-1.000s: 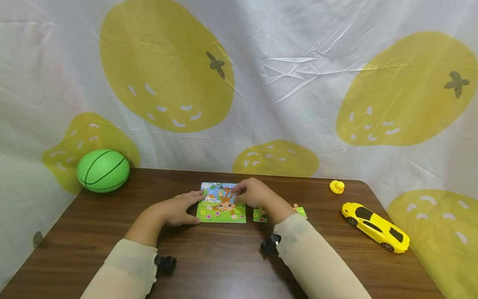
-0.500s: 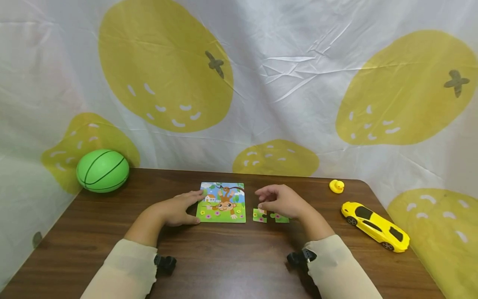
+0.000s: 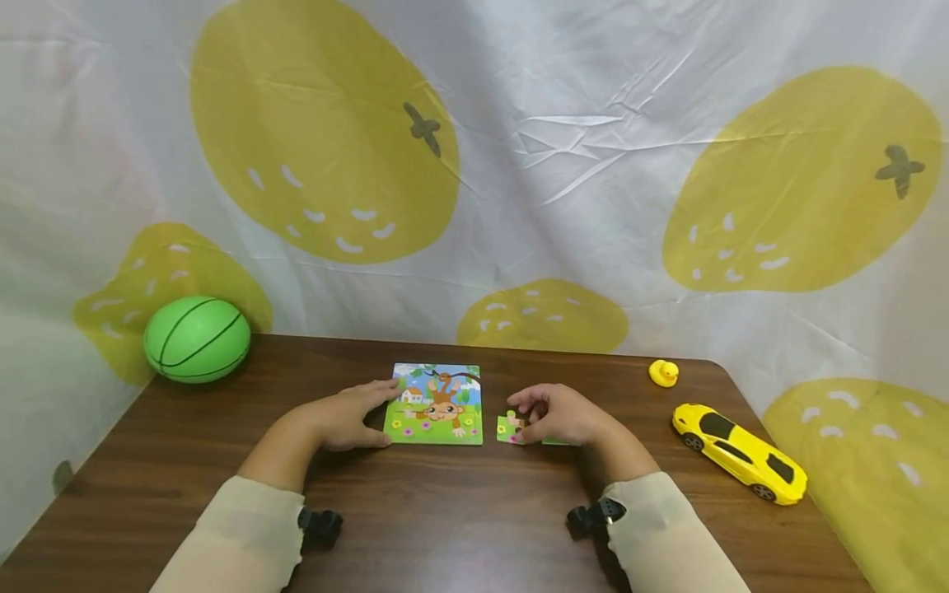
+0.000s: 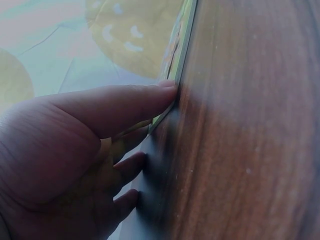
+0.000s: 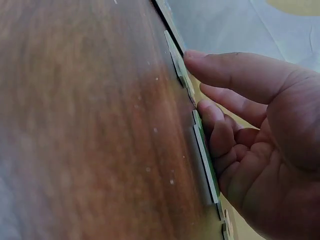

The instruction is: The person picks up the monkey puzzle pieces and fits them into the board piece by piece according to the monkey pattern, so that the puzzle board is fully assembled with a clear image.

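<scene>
A square monkey jigsaw puzzle (image 3: 437, 422) lies flat on the table. My left hand (image 3: 343, 418) rests at its left edge, the thumb near the lower left corner and a fingertip higher up. In the left wrist view that thumb (image 4: 135, 100) touches the rim. To the puzzle's right is a loose puzzle piece (image 3: 506, 428) with green grass and flowers. My right hand (image 3: 567, 414) hovers low over it, thumb at the piece's right side and fingers bent loosely, with no grip visible. Another green puzzle piece (image 3: 554, 442) is mostly hidden beneath that hand.
A green ball (image 3: 197, 339) sits at the table's back left corner. Toward the right stand a small yellow rubber duck (image 3: 663, 373) and a yellow toy car (image 3: 740, 455). A fruit-print curtain (image 3: 563, 214) hangs behind the brown table (image 3: 437, 511).
My right hand has moved right, from above the puzzle to the loose pieces, and has come down close to the nearer one. The left hand stays at the puzzle's edge.
</scene>
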The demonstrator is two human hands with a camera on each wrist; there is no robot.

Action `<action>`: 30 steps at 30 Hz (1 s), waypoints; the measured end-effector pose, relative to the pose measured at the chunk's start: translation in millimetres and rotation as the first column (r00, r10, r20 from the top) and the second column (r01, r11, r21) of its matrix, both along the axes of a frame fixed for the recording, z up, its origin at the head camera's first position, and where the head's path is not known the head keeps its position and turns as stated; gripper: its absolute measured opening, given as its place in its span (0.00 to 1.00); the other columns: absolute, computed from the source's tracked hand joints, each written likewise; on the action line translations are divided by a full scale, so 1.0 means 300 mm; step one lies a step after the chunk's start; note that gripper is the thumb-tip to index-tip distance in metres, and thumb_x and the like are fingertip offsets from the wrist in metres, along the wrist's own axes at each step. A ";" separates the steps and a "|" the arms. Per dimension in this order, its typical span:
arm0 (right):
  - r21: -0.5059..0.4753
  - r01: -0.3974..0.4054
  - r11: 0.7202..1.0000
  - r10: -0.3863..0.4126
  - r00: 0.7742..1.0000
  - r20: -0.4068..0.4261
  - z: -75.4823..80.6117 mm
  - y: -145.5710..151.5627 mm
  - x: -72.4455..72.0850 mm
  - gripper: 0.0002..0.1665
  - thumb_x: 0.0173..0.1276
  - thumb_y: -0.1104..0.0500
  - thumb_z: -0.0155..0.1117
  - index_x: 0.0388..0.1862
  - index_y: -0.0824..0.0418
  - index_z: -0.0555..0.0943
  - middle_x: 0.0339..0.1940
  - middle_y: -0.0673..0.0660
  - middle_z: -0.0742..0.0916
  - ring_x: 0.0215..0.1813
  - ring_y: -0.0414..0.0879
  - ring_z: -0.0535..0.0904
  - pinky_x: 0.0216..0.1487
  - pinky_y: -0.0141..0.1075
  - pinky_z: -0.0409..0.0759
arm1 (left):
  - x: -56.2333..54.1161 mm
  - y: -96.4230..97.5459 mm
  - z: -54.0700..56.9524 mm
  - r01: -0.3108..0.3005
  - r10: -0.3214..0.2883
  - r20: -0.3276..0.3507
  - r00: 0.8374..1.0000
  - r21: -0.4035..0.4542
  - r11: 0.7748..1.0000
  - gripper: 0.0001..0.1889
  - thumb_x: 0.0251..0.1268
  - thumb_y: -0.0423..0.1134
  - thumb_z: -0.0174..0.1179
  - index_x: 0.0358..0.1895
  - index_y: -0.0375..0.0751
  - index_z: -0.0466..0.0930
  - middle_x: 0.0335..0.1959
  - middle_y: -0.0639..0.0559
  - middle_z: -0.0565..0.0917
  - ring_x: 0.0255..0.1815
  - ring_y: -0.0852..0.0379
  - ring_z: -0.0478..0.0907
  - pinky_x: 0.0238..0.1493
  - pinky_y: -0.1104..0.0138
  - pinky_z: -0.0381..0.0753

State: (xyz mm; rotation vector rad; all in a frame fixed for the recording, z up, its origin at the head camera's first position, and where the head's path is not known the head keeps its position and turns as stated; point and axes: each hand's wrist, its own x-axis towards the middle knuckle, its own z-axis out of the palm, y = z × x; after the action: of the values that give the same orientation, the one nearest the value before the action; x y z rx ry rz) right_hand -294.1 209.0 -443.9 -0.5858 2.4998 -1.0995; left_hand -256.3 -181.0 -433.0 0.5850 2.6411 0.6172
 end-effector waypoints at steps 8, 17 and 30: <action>0.105 -0.018 0.994 0.020 1.000 -0.023 0.001 -0.018 0.012 0.32 0.54 0.60 0.88 0.60 0.59 0.88 0.45 0.53 0.86 0.47 0.44 0.78 0.49 0.33 0.81 | 0.014 -0.005 -0.009 -0.008 0.007 0.010 1.000 0.005 1.000 0.45 0.72 0.52 0.70 0.86 0.44 0.60 0.90 0.46 0.54 0.90 0.33 0.50 0.85 0.35 0.55; 0.140 -0.009 0.990 0.013 0.999 -0.032 0.004 -0.031 0.018 0.30 0.53 0.60 0.88 0.57 0.59 0.90 0.42 0.51 0.88 0.45 0.43 0.80 0.49 0.35 0.82 | 0.019 -0.008 -0.016 -0.017 0.017 0.024 1.000 0.019 1.000 0.45 0.72 0.53 0.70 0.86 0.45 0.59 0.90 0.46 0.53 0.90 0.33 0.48 0.85 0.34 0.54; 0.163 -0.027 0.986 0.046 0.993 -0.113 0.046 -0.032 0.022 0.28 0.55 0.60 0.85 0.57 0.59 0.89 0.40 0.50 0.87 0.43 0.42 0.81 0.47 0.35 0.83 | 0.000 0.001 -0.004 -0.009 0.009 0.011 1.000 0.009 1.000 0.45 0.72 0.53 0.70 0.86 0.45 0.59 0.90 0.46 0.54 0.90 0.34 0.49 0.85 0.34 0.55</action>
State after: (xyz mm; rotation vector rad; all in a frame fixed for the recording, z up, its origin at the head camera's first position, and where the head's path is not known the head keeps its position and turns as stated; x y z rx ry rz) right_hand -287.6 199.2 -430.1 -0.6629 2.6350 -0.8616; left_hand -256.4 -180.7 -434.4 0.5707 2.6333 0.6343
